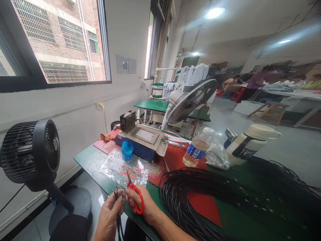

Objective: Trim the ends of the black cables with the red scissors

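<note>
At lower centre, my left hand (109, 214) pinches thin black wires (116, 191); my right hand (142, 205) grips red-handled scissors (134, 194), best closed squarely, near the tips.

Red-handled scissors (135, 194), black cable (225, 197), green table (90, 159), blue cup (127, 150)

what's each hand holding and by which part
Left hand pinches the black cable just below its end; right hand holds the red scissors by the handle loop.
</note>
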`<state>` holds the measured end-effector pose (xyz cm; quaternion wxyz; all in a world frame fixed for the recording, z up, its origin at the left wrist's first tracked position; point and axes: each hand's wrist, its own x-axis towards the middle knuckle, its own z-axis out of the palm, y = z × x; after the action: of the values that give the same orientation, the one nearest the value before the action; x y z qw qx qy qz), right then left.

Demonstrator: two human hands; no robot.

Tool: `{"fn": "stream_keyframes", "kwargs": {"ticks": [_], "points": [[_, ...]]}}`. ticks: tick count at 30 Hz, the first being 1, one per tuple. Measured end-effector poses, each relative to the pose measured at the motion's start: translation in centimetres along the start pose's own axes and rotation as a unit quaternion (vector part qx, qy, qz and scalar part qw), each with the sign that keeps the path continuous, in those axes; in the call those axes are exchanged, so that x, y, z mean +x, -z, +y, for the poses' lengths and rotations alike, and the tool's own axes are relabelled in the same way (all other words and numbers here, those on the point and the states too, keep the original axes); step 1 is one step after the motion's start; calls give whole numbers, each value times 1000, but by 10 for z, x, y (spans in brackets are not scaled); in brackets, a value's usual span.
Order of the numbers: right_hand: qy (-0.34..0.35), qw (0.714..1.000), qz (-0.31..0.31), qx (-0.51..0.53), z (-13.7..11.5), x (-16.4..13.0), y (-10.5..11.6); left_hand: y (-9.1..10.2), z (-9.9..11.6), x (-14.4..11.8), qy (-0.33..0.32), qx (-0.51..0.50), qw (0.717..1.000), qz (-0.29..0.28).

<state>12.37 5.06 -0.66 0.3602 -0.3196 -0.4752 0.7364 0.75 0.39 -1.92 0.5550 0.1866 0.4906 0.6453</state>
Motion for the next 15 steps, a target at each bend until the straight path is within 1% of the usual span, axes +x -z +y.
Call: {"fn": "stream_keyframes", "kwargs": {"ticks": [5,11,13,14,15], "points": [[-1,1000,7,-4,-1,1,1,0,3,-3,20,-20,1000,-8],[40,996,41,-67,4,1,1,2,4,-4,47,-41,998,0],[72,988,61,-121,4,0,3,3,7,-4,52,-56,997,-11],[102,979,76,-161,4,-1,4,3,9,-5,56,-64,996,-20],[141,963,90,-210,3,-2,5,4,12,-5,62,-72,995,-30]]}}
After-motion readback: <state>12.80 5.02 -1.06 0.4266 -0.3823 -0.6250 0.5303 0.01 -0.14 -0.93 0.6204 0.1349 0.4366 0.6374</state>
